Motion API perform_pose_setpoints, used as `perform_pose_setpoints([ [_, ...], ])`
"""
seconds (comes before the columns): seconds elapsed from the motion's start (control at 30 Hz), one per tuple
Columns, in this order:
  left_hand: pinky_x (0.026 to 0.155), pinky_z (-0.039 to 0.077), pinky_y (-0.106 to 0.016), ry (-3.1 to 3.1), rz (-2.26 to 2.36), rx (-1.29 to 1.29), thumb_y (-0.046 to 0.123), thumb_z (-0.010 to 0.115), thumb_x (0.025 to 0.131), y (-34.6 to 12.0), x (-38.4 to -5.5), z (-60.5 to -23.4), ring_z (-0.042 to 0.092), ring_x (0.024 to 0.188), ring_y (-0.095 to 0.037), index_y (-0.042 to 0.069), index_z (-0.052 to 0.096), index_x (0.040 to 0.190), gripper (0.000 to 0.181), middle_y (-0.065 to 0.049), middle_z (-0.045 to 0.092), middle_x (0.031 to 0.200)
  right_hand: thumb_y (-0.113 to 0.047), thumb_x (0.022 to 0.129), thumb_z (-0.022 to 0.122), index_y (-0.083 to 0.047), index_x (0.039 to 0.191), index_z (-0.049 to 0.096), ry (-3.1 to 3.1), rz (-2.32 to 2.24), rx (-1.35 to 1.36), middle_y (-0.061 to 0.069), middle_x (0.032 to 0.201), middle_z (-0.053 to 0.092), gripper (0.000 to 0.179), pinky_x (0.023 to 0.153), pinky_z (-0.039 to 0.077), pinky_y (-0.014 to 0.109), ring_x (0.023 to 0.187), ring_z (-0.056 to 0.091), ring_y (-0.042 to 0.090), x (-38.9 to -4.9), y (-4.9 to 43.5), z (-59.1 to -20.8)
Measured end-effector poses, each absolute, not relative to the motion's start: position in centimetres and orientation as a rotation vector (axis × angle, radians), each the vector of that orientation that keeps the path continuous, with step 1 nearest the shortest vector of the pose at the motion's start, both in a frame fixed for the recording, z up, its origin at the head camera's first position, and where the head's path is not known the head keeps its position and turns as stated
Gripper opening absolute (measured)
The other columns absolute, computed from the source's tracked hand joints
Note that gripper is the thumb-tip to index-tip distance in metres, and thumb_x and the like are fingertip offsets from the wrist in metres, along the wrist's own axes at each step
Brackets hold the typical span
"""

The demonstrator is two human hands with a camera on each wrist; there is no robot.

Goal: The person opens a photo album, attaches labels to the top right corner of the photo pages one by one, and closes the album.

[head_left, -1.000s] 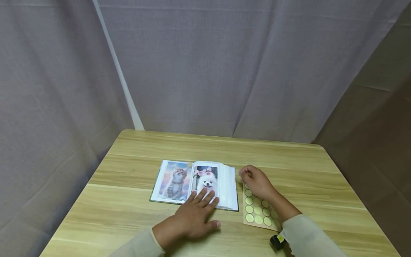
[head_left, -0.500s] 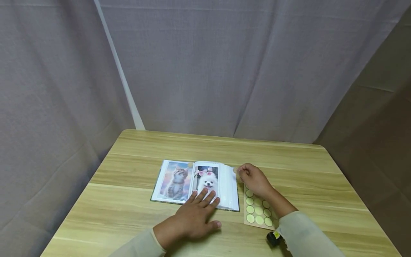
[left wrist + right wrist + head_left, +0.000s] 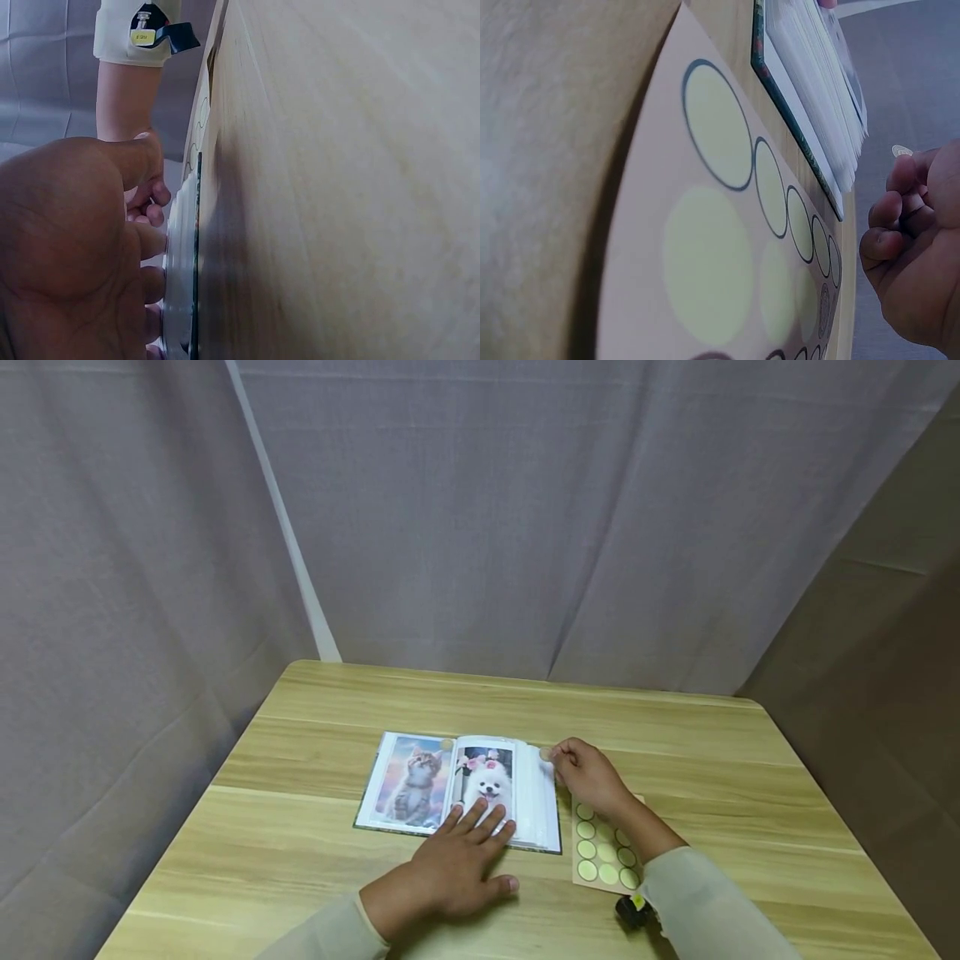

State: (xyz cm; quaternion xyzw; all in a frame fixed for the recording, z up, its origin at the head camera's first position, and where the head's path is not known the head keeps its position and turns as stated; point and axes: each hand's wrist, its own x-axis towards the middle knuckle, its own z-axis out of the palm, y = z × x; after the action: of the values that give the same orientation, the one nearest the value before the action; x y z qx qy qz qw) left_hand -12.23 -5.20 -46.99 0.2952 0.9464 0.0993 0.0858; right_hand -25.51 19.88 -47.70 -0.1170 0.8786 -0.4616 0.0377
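Note:
An open photo album [image 3: 534, 802] lies on the table, with a kitten picture [image 3: 412, 781] on its left page and a white dog picture [image 3: 489, 777] beside it. My left hand [image 3: 461, 868] rests on the album's lower edge, fingers straight and spread over the dog picture's bottom. Between thumb and forefinger my right hand [image 3: 596, 781] pinches a small round sticker [image 3: 545, 753], over the top right corner of the album; whether it touches the page I cannot tell. The right wrist view shows that sticker [image 3: 901, 151] at the fingertips. Another round sticker [image 3: 447, 744] sits at the kitten picture's upper right.
A tan sticker sheet [image 3: 600, 870] with rows of pale round shapes lies right of the album, partly under my right forearm. A black strap piece with a yellow label [image 3: 632, 910] hangs at the right cuff. Grey curtains [image 3: 450, 527] stand behind the wooden table [image 3: 300, 760].
My right hand has moved slightly left with the sticker, from beside the album to over its top right corner. The left hand stays in place.

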Motion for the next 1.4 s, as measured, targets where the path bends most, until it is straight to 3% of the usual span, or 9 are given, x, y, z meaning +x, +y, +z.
perform_pose_setpoints([
  [0.23,0.124,0.009,-0.05,2.83,0.289,0.869,0.066,0.041,0.102,-5.2,-12.2,-46.9,0.006,0.156,-0.026,0.02,0.028,0.163,0.078,-0.001,0.018,0.17,-0.024,0.107,0.054,-0.004,0.103,0.063,2.751,-1.377,-0.353,0.005,0.074,0.062,0.022,0.056,0.045,0.028,0.064,0.054,0.017,-26.1,19.8,-47.9],
  [0.6,0.124,0.009,-0.05,2.818,0.286,0.865,0.066,0.042,0.101,-5.2,-12.2,-46.8,0.006,0.156,-0.025,0.021,0.028,0.164,0.078,-0.001,0.018,0.17,-0.021,0.106,0.054,-0.005,0.106,0.065,2.73,-1.375,-0.335,0.009,0.079,0.065,0.02,0.054,0.044,0.028,0.064,0.054,0.018,-26.6,19.1,-47.9],
  [0.93,0.124,0.009,-0.05,2.828,0.27,0.878,0.065,0.041,0.102,-5.2,-12.2,-46.8,0.006,0.156,-0.027,0.02,0.027,0.164,0.078,-0.002,0.017,0.17,-0.017,0.105,0.055,-0.004,0.102,0.065,2.745,-1.384,-0.35,0.003,0.073,0.061,0.017,0.052,0.043,0.029,0.061,0.053,0.017,-27.0,18.5,-48.2],
  [1.17,0.124,0.009,-0.05,2.826,0.267,0.876,0.066,0.041,0.102,-5.2,-12.2,-46.8,0.006,0.156,-0.026,0.021,0.027,0.164,0.078,-0.001,0.017,0.17,-0.015,0.105,0.054,-0.002,0.102,0.066,2.793,-1.328,-0.387,0.002,0.075,0.062,0.017,0.061,0.046,0.032,0.066,0.055,0.017,-27.3,18.0,-48.3],
  [1.4,0.124,0.01,-0.05,2.821,0.286,0.878,0.065,0.041,0.102,-5.3,-12.2,-46.8,0.007,0.156,-0.026,0.021,0.028,0.164,0.077,-0.002,0.018,0.17,-0.015,0.105,0.053,-0.002,0.102,0.066,2.792,-1.314,-0.405,0.001,0.074,0.062,0.018,0.057,0.043,0.03,0.062,0.052,0.016,-27.7,17.8,-48.7],
])
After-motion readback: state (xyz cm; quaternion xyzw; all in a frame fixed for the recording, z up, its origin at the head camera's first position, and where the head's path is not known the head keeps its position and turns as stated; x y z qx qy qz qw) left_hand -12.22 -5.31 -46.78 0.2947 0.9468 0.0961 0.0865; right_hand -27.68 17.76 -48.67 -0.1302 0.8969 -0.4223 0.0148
